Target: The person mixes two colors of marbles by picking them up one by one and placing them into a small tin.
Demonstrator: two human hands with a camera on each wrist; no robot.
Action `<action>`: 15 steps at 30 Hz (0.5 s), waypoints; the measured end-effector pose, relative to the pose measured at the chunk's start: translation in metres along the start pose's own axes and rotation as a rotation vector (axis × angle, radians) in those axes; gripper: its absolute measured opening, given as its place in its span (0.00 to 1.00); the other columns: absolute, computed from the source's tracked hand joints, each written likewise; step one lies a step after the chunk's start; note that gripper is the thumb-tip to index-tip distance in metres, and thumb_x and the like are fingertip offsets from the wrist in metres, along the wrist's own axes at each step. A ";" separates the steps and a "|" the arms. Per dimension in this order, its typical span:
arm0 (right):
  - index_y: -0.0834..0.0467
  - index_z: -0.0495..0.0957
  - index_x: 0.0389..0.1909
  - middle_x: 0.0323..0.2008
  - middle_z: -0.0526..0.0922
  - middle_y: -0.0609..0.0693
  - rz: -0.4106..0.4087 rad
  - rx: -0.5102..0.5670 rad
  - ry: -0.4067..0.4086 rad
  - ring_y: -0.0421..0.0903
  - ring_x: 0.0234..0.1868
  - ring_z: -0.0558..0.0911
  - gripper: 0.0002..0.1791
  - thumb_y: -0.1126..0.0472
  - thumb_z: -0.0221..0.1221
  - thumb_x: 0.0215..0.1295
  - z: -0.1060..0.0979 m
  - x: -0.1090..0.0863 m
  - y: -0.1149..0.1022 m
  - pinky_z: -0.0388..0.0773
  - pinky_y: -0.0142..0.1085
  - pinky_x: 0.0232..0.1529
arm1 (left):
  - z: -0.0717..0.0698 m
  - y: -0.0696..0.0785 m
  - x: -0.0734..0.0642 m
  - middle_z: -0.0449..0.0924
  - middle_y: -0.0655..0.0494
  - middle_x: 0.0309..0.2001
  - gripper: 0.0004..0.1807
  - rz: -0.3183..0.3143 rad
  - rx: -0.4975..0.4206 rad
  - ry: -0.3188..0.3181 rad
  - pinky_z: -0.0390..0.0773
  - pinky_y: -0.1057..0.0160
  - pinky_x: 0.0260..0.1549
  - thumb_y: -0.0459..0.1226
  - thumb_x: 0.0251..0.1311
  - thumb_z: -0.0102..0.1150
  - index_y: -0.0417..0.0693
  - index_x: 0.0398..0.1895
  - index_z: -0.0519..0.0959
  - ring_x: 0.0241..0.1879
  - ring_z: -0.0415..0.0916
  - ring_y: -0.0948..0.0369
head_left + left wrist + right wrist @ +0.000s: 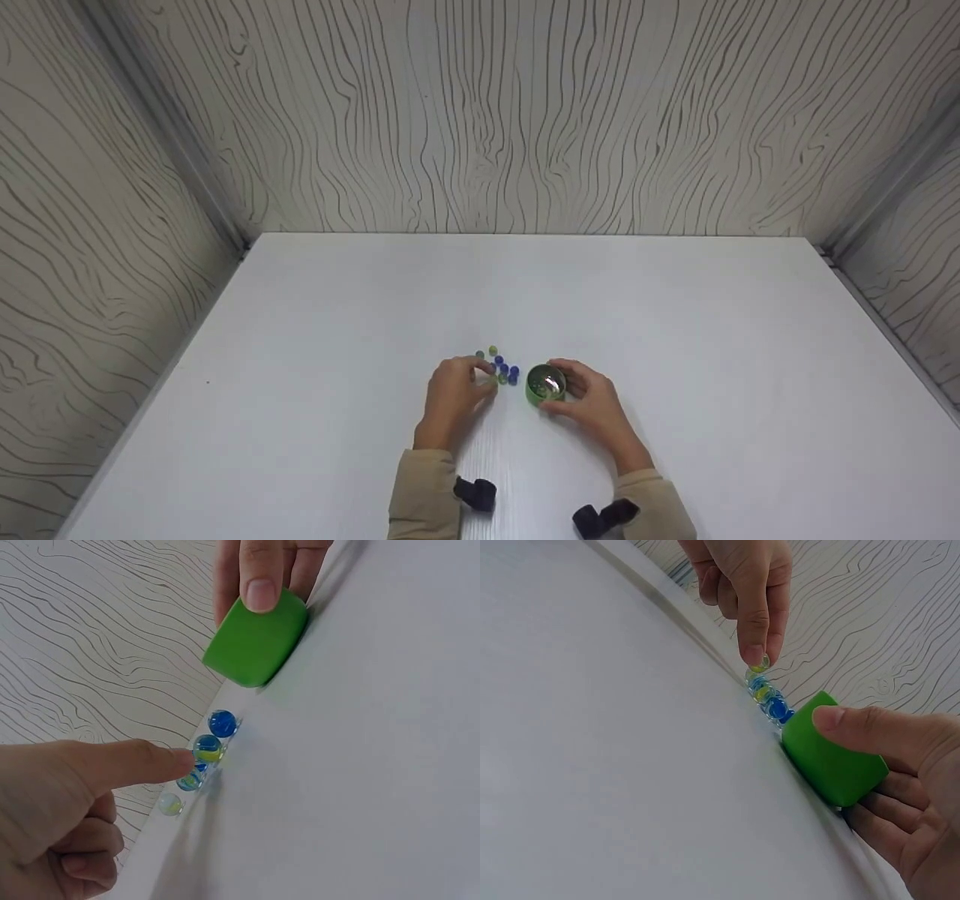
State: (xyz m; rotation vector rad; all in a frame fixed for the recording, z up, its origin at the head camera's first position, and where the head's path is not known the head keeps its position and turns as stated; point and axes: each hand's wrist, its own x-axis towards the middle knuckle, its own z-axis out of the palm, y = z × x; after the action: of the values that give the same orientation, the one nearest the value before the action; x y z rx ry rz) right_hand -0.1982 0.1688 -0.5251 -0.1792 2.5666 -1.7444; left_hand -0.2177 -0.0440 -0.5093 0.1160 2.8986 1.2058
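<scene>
My left hand (452, 391) pinches a clear glass marble with yellow in it (761, 664) between thumb and forefinger, close over the other marbles. Several blue marbles (504, 368) and a few greenish-yellow ones, such as a marble at the back (493, 350), lie grouped on the table beside those fingertips. A small round green cup (829, 757) stands tilted a little to the right of the group. My right hand (596, 401) grips it, thumb on the near side and fingers around the far side. Light glints inside the cup, where shiny glass shows.
The white tabletop (337, 315) spreads around both hands. Behind it rises a wall with a wood-grain pattern (480, 120), with similar panels left and right. Dark wrist cameras, one on the left (480, 495) and one on the right (592, 520), sit at the tan sleeves.
</scene>
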 end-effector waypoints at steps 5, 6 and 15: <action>0.66 0.73 0.58 0.59 0.77 0.66 -0.009 0.005 -0.003 0.61 0.63 0.75 0.37 0.66 0.73 0.44 0.000 0.000 0.000 0.73 0.41 0.62 | 0.000 0.002 -0.001 0.77 0.53 0.26 0.07 0.021 0.006 0.007 0.63 0.68 0.26 0.33 0.50 0.67 0.45 0.34 0.86 0.26 0.63 0.63; 0.66 0.73 0.58 0.59 0.77 0.66 -0.009 0.004 -0.004 0.60 0.63 0.75 0.37 0.66 0.73 0.44 0.000 0.000 -0.001 0.73 0.41 0.62 | 0.000 0.002 -0.001 0.77 0.53 0.26 0.07 0.029 0.008 0.010 0.63 0.68 0.26 0.33 0.50 0.67 0.45 0.34 0.86 0.26 0.64 0.63; 0.66 0.73 0.57 0.56 0.79 0.66 -0.026 -0.044 0.010 0.61 0.61 0.78 0.37 0.66 0.74 0.42 0.000 0.001 0.001 0.74 0.42 0.60 | 0.001 0.007 -0.002 0.84 0.52 0.29 0.07 0.095 0.041 0.040 0.69 0.69 0.26 0.35 0.50 0.69 0.46 0.34 0.86 0.27 0.70 0.65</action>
State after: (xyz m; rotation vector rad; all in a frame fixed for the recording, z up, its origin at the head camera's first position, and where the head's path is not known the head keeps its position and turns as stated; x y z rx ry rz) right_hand -0.1990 0.1693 -0.5259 -0.2070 2.6235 -1.7023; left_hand -0.2153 -0.0383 -0.5054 0.2343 2.9847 1.1756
